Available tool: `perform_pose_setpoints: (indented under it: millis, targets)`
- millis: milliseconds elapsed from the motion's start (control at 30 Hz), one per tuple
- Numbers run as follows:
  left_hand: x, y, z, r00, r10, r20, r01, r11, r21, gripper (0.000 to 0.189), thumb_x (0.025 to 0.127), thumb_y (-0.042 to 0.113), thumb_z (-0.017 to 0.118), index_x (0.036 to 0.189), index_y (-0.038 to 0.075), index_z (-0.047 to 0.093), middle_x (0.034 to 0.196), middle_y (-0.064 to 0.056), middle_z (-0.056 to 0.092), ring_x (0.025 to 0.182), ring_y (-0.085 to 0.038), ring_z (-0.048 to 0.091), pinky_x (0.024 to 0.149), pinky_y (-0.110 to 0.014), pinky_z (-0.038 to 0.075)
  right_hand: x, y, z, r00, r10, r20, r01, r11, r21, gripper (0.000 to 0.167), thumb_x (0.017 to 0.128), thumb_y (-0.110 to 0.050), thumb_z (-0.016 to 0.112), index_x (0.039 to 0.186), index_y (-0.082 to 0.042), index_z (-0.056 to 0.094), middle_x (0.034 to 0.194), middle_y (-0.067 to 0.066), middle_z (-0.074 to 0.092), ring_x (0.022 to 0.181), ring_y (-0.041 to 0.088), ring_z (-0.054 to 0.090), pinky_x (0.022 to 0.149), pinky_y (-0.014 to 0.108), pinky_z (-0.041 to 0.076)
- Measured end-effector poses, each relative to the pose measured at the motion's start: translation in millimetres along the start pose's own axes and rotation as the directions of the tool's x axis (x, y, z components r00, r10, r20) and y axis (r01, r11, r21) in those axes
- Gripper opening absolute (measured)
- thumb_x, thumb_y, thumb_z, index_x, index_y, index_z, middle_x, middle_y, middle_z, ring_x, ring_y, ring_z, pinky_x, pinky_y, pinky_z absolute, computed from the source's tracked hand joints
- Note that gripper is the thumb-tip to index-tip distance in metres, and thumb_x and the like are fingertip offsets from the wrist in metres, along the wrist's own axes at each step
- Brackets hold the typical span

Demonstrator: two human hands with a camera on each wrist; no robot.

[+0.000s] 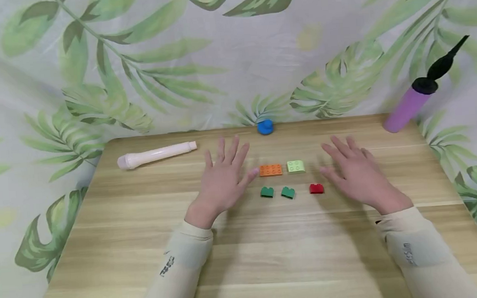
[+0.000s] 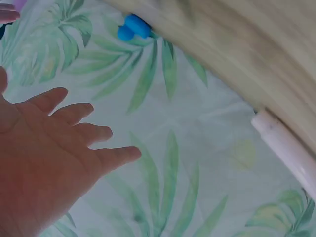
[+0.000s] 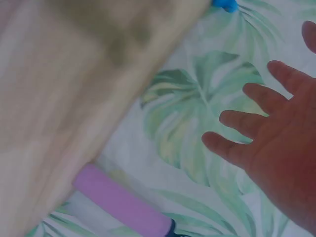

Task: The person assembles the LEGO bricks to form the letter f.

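Observation:
In the head view my left hand (image 1: 223,181) is held over the table with its fingers spread, thumb tip close to an orange toy brick (image 1: 271,170). Beside that brick lies a pale green brick (image 1: 295,166). Nearer to me sit two small dark green bricks (image 1: 267,192) and a red brick (image 1: 316,189). My right hand (image 1: 358,175), fingers also spread, is just right of the red brick. Neither hand holds anything; both wrist views show bare palms, the left palm (image 2: 54,158) and the right palm (image 3: 289,153).
A pale pink stick-like object (image 1: 157,155) with a rounded end lies at the back left. A round blue object (image 1: 265,127) sits at the table's back edge. At the back right stands a purple cylinder with a black top (image 1: 410,104). Leaf-patterned cloth hangs behind the wooden table (image 1: 271,266).

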State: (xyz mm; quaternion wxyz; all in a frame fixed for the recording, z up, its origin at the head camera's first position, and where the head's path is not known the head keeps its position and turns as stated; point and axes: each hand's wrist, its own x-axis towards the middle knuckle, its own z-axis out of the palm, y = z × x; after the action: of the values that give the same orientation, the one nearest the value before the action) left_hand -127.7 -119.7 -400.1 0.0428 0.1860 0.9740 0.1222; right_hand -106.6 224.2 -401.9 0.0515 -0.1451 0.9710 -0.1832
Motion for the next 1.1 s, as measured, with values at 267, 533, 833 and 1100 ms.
perform_pose_setpoints:
  millis: [267,533,833,1100]
  targets:
    - [-2.3,12.1,23.7,0.996,-0.034,0.085,0.033,0.999,0.011,0.075,0.108,0.066,0.039,0.169,0.025,0.027,0.178,-0.013,0.018,0.163,-0.043,0.014,0.124,-0.069,0.026,-4.0,1.4,32.6,0.999,-0.003,0.046,0.001,0.999,0.040,0.066,0.108,-0.042,0.059,0.164,-0.013,0.038,0.174,0.023,0.024,0.154,0.061,0.022,0.111,0.085,0.024]
    - [-1.0,27.1,46.8,0.993,0.008,0.121,-0.017,0.997,0.073,0.062,0.106,0.049,0.061,0.159,0.020,0.046,0.162,-0.016,0.048,0.150,-0.046,0.042,0.109,-0.072,0.044,2.4,2.2,45.3,0.996,-0.070,0.056,0.066,0.995,0.076,0.066,0.104,-0.038,0.068,0.160,-0.011,0.046,0.164,0.028,0.039,0.148,0.054,0.041,0.118,0.070,0.034]
    - [4.9,38.3,42.3,0.976,0.065,0.208,-0.062,0.998,-0.023,0.045,0.101,0.024,0.074,0.144,0.016,0.065,0.134,-0.012,0.065,0.112,-0.029,0.063,0.095,-0.042,0.057,11.6,-3.7,38.3,0.989,-0.084,0.118,0.080,0.996,0.040,0.045,0.102,-0.033,0.071,0.139,-0.007,0.068,0.119,0.013,0.065,0.096,0.025,0.061,0.090,0.052,0.054]
    - [10.1,34.5,50.1,0.975,0.080,0.208,-0.063,0.994,-0.089,0.040,0.098,0.026,0.079,0.135,0.013,0.071,0.123,-0.010,0.066,0.106,-0.026,0.064,0.093,-0.042,0.056,9.2,-0.5,40.2,0.981,-0.088,0.172,0.072,0.992,0.099,0.044,0.102,-0.029,0.071,0.141,-0.008,0.065,0.118,0.012,0.065,0.095,0.022,0.062,0.090,0.051,0.055]
